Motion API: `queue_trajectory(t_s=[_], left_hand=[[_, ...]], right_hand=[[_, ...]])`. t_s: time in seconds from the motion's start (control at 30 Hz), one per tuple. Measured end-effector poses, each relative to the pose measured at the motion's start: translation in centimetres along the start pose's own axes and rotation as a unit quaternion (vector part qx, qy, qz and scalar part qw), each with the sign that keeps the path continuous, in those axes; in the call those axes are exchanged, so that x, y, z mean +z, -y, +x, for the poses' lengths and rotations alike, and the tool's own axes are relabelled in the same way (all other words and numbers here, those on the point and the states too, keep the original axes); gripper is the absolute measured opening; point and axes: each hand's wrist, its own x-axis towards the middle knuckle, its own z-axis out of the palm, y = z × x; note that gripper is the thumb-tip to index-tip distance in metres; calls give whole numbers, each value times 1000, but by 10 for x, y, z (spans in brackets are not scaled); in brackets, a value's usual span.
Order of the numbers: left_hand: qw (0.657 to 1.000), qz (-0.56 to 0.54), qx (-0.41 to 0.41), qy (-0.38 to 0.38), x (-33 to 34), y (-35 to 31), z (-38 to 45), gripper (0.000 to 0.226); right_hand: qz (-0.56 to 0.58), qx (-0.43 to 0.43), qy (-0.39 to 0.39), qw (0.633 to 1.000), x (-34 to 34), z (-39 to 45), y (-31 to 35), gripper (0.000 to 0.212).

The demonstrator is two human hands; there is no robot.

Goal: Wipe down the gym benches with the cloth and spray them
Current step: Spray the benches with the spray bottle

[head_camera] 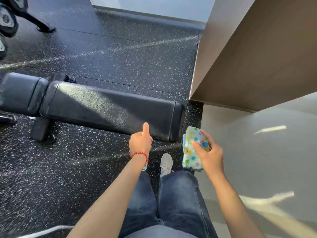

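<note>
Speckled black rubber floor (pixel 106 54) fills most of the view, w/ the black padded gym bench (pixel 96 105) lying across it, long pad running left to right and a patch of sunlight on its top. Right of the bench a big tan wall block (pixel 257 62) stands, its lower corner just beside the bench's right end; below that, pale smooth flooring (pixel 257 160). Far beyond the bench's left end, dark dumbbells on a rack (pixel 6 21), partly cut off. Near side of the bench: the person's legs in blue jeans (pixel 176 200) and 1 grey sneaker (pixel 166 163) on the rubber floor. Left hand (pixel 140 143) sits just in front of the bench's near edge, fingers curled round a clear spray bottle (pixel 145 166), thumb sticking up; only the bottle's base shows below the wrist, which has a red bead bracelet (pixel 139 154). Right hand (pixel 208 152) is just off the bench's right end, gripping a folded pale-blue cloth w/ coloured dots (pixel 193 146), thumb on top, fingers round the far edge; cloth isn't touching the bench.
</note>
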Motion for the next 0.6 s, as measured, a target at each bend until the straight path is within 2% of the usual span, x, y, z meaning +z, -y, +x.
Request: queue_trajectory(t_s=[0.27, 0.47, 0.6], left_hand=[[999, 30, 13, 11, 15, -17, 19, 64], [999, 39, -14, -2, 5, -10, 34, 61], [999, 19, -28, -8, -8, -2, 47, 67]], right_hand=[[4, 16, -13, 1000, 3, 23, -5, 43], [12, 17, 11, 1000, 22, 33, 2, 42], [-4, 13, 18, 1000, 40, 39, 13, 42]])
